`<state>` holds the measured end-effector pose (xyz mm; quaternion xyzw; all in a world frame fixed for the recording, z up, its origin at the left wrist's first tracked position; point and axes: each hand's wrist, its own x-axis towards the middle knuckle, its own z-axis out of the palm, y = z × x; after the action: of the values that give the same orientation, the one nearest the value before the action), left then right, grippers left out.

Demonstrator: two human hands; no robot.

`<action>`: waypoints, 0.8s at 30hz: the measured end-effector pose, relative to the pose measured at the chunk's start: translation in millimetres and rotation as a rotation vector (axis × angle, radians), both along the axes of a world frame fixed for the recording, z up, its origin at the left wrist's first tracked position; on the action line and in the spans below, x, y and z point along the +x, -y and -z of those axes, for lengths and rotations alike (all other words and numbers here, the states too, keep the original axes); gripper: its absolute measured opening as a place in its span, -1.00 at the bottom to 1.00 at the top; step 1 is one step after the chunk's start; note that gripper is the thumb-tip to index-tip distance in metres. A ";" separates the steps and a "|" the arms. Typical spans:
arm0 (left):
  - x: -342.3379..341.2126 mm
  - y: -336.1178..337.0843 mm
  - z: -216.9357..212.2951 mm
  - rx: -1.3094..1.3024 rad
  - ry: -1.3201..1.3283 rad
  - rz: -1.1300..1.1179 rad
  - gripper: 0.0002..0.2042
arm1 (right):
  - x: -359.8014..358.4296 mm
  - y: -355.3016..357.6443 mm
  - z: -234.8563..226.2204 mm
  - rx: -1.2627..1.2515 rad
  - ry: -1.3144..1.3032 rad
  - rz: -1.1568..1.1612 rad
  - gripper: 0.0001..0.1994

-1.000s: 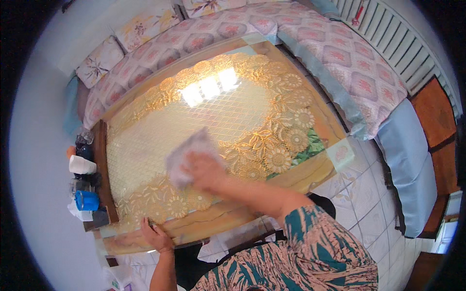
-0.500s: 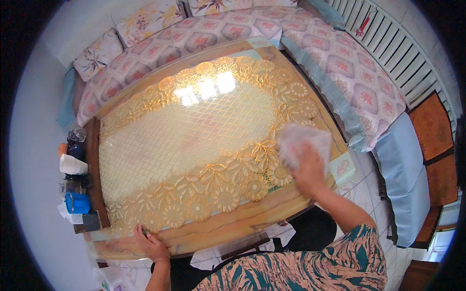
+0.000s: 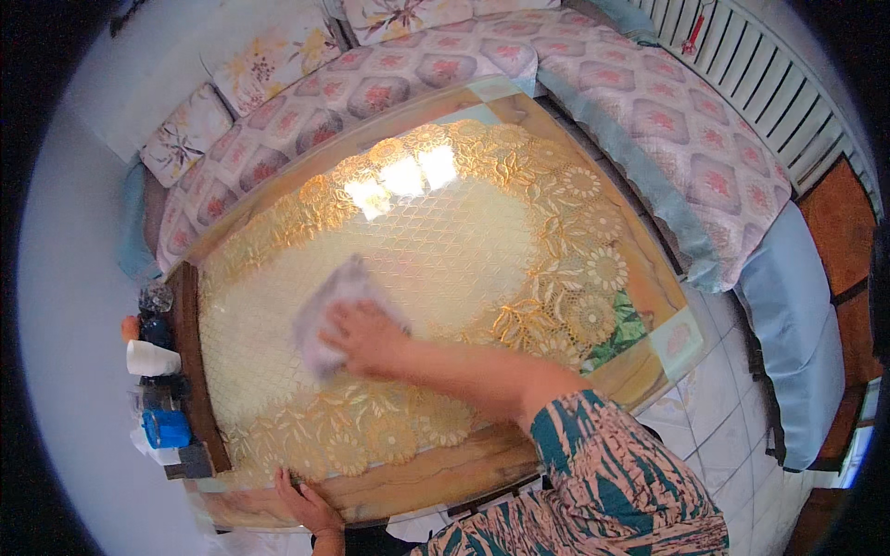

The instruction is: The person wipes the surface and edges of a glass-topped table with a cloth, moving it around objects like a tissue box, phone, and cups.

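now, right fingers (image 3: pixel 345 322) wide on cloth (image 3: pixel 348 280), left fingers (image 3: pixel 290 492) parted on table (image 3: pixel 417 489), any tub (image 3: pixel 167 429) lettering illegible

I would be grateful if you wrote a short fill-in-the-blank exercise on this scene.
1. The person's bare right hand is spread over a pale lilac ____.
2. The person's bare left hand rests near the lower-left corner of the tan-bordered, lace-patterned rectangular ____.
3. The glossy, rounded container at the picture's left is bright ____.
4. The pale floor at the lower right is laid with square ____.

Missing words: cloth; table; blue; tiles.
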<state>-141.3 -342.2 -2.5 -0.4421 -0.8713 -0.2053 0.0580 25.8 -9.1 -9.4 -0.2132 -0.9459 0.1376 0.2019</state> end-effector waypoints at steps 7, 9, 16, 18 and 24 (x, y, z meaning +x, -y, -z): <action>0.5 5.7 -1.2 -0.014 0.027 -0.016 -0.57 | 144.0 -156.2 -25.2 -0.052 0.121 0.618 -0.40; 4.2 6.4 -2.5 -0.021 0.011 -0.010 -0.57 | 208.3 -176.1 -0.9 0.095 0.110 0.803 -0.42; 1.9 6.7 -2.9 -0.020 -0.028 0.006 -0.57 | 347.9 -115.8 -0.1 0.164 0.312 1.030 -0.42; 1.5 4.1 -2.0 -0.019 -0.039 0.018 -0.58 | 363.9 -85.2 -2.8 0.155 0.354 1.068 -0.42; 3.9 -1.1 -1.0 0.016 -0.054 -0.009 -0.59 | 395.1 16.8 -9.3 0.211 0.331 1.083 -0.41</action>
<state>-137.4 -341.1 -1.5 -0.4431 -0.8696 -0.1999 0.0858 420.9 -25.9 -0.1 -0.6647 -0.7293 -0.1160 0.1129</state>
